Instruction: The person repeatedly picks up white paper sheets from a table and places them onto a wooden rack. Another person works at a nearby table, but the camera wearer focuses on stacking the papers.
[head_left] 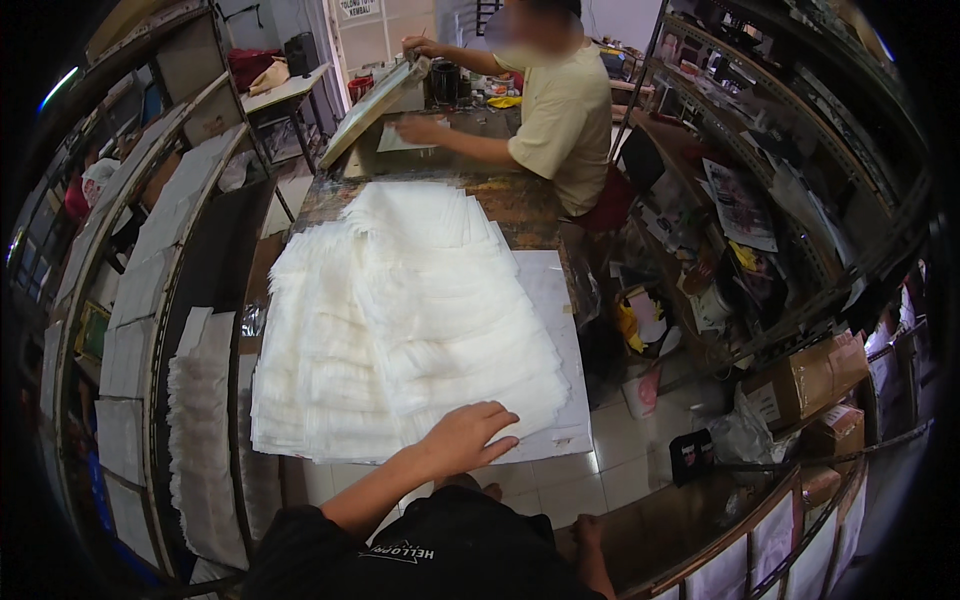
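White sheets: a broad, fanned pile [440, 300] of thin, fibrous-looking layers with ragged edges, lying on the near half of the bench [545, 228] in overlapping rows.
Pale board: a flat board [556, 340] under the pile, showing along its right side at the near right part of the bench.
Left hand: the hand [470, 437] is spread, palm down, thumb apart from the fingers, over the near edge of the white sheets at the near side of the bench; how firmly it presses on them cannot be told.
Right hand: the hand [587, 530] hangs well off the near right corner of the bench, nearest a low brown rack [650, 555]; whether its fingers are curled around anything cannot be told.
Co-worker: a person in a cream T-shirt [565, 120] at the far right of the bench, one hand at the upper edge of a tilted screen-printing frame [370, 115], the other above a pale sheet [395, 140] below it.
Side shelving: sheets piled on a rack [195, 430] left of the bench; a cluttered metal rack [790, 60] and a cardboard box [810, 380] right of it.
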